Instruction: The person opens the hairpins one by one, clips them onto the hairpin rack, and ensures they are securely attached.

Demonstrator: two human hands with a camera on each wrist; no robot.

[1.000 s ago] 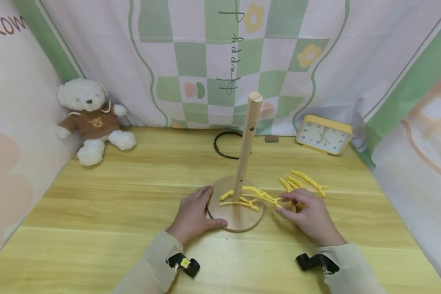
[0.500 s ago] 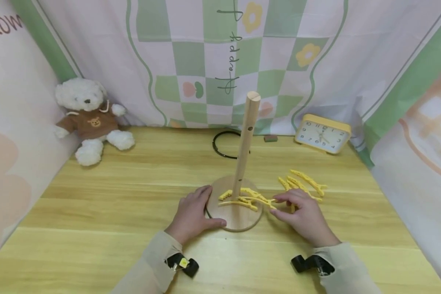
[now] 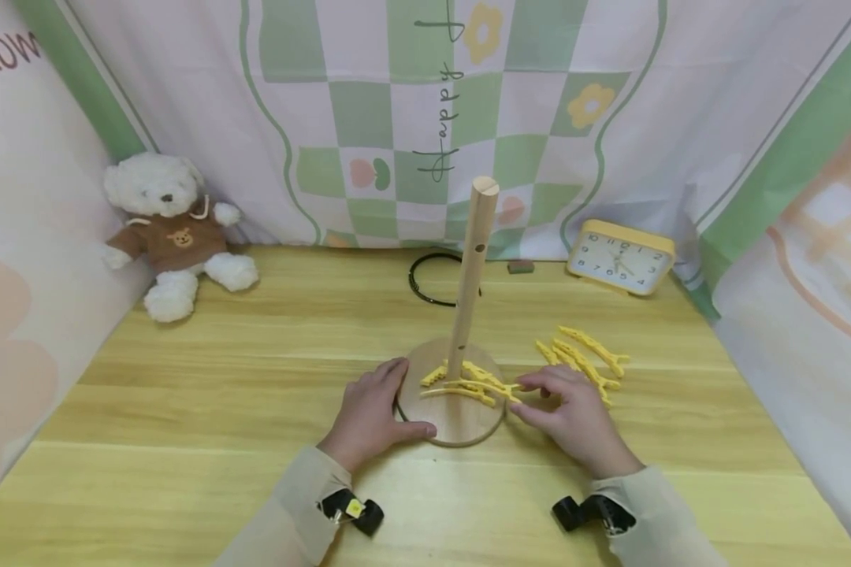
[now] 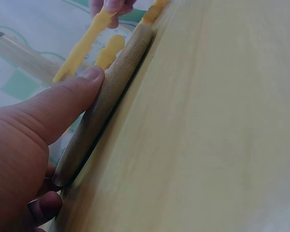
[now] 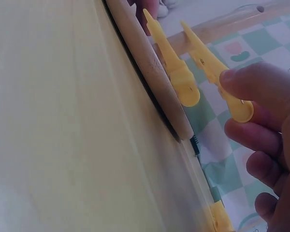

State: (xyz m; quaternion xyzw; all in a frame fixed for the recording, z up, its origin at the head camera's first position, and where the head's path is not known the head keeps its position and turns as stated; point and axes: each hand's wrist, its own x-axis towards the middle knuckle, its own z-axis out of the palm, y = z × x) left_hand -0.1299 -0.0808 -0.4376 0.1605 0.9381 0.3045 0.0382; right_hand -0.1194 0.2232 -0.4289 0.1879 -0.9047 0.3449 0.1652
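A wooden post [image 3: 470, 276] stands upright on a round wooden base [image 3: 457, 433]. My left hand [image 3: 372, 413] grips the base's left edge; in the left wrist view the thumb [image 4: 67, 99] presses on its top and the fingers lie at the rim. My right hand [image 3: 574, 417] pinches the forked end of a curved yellow plastic piece [image 5: 208, 60], whose thin end reaches over the base toward the post. More such pieces [image 3: 482, 373] lie on the base around the post's foot, partly overlapping. Their exact kind is unclear.
Several matching yellow pieces [image 3: 592, 348] lie on the table right of the base, some partly behind the right hand. A black ring [image 3: 423, 293], a small block [image 3: 521, 267], a yellow clock [image 3: 620, 258] and a teddy bear [image 3: 177, 236] sit along the back.
My right hand has moved left with the yellow piece, bringing it farther over the base. My left hand keeps its hold on the base. The whole head view has shifted slightly.
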